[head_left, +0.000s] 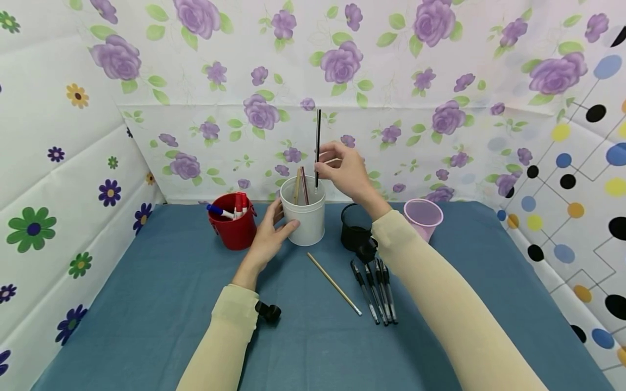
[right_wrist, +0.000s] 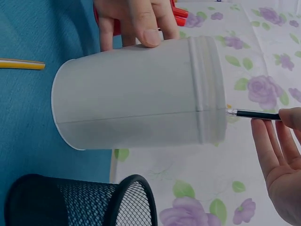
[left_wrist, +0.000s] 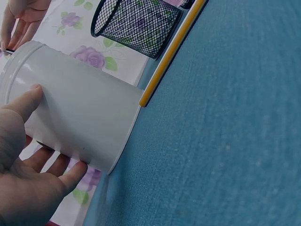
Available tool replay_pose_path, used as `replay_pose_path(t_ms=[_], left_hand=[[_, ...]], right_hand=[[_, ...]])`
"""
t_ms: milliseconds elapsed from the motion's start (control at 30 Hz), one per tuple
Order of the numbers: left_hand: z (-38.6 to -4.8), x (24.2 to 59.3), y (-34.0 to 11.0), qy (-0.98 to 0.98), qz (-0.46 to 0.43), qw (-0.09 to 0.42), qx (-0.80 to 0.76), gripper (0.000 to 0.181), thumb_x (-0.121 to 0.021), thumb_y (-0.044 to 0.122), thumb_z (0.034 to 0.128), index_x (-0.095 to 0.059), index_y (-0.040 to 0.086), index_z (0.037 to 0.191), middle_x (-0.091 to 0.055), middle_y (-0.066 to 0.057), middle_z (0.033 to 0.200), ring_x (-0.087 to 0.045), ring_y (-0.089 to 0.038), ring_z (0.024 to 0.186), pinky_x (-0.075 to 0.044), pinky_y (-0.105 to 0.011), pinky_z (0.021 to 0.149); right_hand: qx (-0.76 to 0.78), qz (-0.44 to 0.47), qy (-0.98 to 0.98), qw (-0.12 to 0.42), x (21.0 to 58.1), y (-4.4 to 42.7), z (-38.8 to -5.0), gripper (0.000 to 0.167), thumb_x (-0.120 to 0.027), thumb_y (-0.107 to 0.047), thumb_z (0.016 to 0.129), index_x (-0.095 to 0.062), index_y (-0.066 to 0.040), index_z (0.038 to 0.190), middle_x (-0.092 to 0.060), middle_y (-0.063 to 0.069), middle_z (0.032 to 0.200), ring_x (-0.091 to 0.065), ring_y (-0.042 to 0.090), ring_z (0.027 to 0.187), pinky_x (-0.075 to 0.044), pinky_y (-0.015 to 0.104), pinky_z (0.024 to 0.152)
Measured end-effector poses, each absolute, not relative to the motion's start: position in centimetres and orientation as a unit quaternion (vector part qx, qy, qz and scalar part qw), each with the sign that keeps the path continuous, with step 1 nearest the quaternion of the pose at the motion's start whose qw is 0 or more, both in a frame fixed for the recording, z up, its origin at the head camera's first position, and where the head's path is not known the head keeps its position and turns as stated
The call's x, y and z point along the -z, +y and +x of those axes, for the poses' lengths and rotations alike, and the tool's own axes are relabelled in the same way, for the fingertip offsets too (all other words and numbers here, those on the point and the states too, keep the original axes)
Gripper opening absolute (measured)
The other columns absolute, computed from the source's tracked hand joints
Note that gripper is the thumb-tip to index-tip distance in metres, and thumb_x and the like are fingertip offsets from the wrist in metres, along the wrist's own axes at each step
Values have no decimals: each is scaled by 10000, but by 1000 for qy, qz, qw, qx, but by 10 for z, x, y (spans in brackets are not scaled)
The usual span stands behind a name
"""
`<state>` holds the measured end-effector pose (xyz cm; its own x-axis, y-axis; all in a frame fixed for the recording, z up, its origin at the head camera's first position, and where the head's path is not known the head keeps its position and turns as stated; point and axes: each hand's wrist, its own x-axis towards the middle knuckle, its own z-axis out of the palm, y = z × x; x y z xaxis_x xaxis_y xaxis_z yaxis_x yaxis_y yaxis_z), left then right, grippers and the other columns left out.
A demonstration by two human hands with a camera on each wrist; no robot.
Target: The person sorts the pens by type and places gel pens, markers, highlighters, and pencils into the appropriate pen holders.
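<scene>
My left hand [head_left: 268, 236] grips the side of a white cup [head_left: 308, 220], its thumb and fingers spread around the wall, as the left wrist view also shows. Two pencils [head_left: 305, 187] lean inside this cup. Above its mouth, my right hand [head_left: 344, 168] pinches a slim black pencil [head_left: 318, 130] held nearly upright. The pencil's silvery lower end [right_wrist: 231, 112] is at the cup's rim in the right wrist view. On the cloth in front of the cup lies a yellow pencil [head_left: 335, 285] with a white tip.
A red bucket [head_left: 233, 231] holding red and blue markers stands left of the cup. To the right are a black mesh cup [head_left: 355, 236] and a pink cup [head_left: 424, 214]. Several black pens [head_left: 376, 293] lie in front of the mesh cup. Patterned cloth walls [head_left: 293, 70] surround the table.
</scene>
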<state>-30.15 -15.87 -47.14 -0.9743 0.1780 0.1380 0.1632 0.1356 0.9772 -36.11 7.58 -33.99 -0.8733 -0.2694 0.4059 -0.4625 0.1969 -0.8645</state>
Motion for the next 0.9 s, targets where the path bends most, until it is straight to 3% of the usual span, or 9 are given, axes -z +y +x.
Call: replay_pose_path(t_ms=[433,633,900], left_hand=[[-284,442,-156,748,104,27,-655,801,-666,183,1073,-181,115,1707,-244,-131,1744,-240,-357,1603,-262,-566,1289],[-285,443,-155,748,106,24,-655,802,-670,184,1071,-186,124,1707,-248,-130,1743,-247,-357,1600,-267,-574,1285],[-285,444,-156,753,104,24,-650,811,-676,195,1069,-181,143,1710,-242,-119,1746,-248,-345,1602,-279,-556,1285]], right_hand=[[-575,228,-784,55,352,66,-360,352,-718,-109,1029,-650,-51,1370,-693,172,1172,-744,318,1017,-655,417,871],[-572,228,-786,51,358,63,-362,355,-726,-115,1025,-654,-62,1369,-701,160,1168,-746,315,1015,-652,450,882],[-568,227,-789,51,364,61,-361,358,-742,-125,1017,-664,-68,1361,-708,153,1156,-751,306,1004,-659,401,851]])
